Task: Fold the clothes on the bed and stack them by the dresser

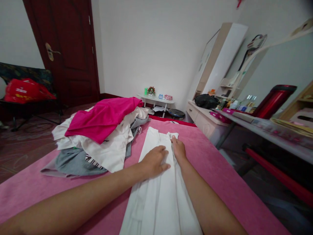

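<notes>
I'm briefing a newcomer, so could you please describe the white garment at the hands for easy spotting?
On the pink cover, look right of the clothes heap. The white garment has the left hand and right hand on it. Unlike the heap's white pieces, it stretches long and narrow toward the viewer.

A plain white garment (166,199) lies lengthwise on the pink cover (197,143), in long, slightly rumpled folds.

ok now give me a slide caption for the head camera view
Left hand and right hand on a white garment, laid on a pink cover beside piled clothes.
</notes>
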`<state>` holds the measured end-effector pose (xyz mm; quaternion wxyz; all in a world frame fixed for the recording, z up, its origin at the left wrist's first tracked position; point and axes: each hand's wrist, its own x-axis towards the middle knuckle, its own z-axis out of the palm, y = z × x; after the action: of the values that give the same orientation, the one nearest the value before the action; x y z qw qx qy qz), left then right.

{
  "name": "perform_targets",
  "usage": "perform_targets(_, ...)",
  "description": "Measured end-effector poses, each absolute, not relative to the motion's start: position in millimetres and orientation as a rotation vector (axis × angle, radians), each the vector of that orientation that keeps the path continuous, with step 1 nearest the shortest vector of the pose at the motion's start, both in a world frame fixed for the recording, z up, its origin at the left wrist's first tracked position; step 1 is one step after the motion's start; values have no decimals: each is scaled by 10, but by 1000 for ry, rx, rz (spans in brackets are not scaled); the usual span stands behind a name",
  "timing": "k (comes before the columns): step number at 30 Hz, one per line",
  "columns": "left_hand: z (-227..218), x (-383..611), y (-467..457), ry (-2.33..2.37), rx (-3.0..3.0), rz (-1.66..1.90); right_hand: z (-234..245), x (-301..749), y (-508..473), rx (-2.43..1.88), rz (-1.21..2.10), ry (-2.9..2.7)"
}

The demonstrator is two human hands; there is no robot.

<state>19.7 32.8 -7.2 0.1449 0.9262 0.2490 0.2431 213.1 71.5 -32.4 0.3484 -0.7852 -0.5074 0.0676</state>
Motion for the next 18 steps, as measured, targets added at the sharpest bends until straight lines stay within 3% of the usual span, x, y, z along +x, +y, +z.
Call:
perform_targets(7,-244,237,275,603,2756,652,-103,2181,1046,-2458,55,-1393)
perform_targets(18,-222,234,314,928,2709,362,-343,2312,1265,-2443,-230,-1464)
